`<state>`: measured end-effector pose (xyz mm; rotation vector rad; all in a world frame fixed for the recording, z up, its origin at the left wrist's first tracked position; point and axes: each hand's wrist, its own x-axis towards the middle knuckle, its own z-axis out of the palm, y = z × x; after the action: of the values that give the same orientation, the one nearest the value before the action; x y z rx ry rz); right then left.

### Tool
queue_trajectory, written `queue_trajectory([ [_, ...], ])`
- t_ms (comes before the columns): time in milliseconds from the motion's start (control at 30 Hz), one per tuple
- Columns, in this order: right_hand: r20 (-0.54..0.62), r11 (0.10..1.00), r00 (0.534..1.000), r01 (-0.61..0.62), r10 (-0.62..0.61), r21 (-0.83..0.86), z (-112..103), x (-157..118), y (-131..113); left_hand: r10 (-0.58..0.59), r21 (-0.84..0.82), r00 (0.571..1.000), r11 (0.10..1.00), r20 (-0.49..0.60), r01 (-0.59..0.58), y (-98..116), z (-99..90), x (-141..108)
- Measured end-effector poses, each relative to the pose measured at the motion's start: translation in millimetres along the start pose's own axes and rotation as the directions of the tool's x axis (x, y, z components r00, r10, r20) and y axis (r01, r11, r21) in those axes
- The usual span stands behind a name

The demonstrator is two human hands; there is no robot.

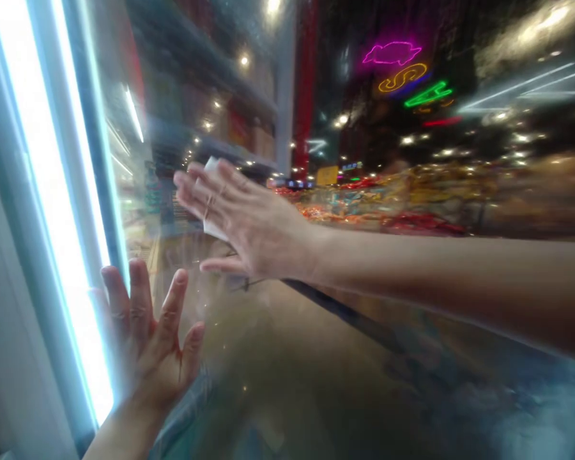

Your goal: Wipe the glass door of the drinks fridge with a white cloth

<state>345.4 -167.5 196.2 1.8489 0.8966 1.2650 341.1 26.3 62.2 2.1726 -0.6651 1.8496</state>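
My right hand (261, 227) lies flat with its fingers stretched over a folded white piece (214, 230), which looks like a tissue or thin cloth. Its edges peek out between and beyond the fingers, and most of it is hidden beneath them. The hand seems to press it to a clear glass pane (268, 358), where faint reflections of fingers show. Lower left, my left hand (156, 348) is spread open with nothing in it, beside a bright light tube (48, 166). Whether it touches the pane I cannot tell.
A pale frame (16, 319) runs along the left edge beside the tube. Beyond the glass, a dark slanting bar (340, 306), blurred colourful goods (364, 198) and glowing neon signs (402, 76) show. Motion smears much of the right side.
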Motion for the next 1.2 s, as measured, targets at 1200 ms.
queue_trajectory([
  [1200, -0.064, 0.691, 0.690, -0.723, 0.721, -0.016, -34.6, -302.7, -46.6, 0.346, -0.272, 0.935, 0.910, 0.082, -0.313, 141.2, 28.4, -3.7],
])
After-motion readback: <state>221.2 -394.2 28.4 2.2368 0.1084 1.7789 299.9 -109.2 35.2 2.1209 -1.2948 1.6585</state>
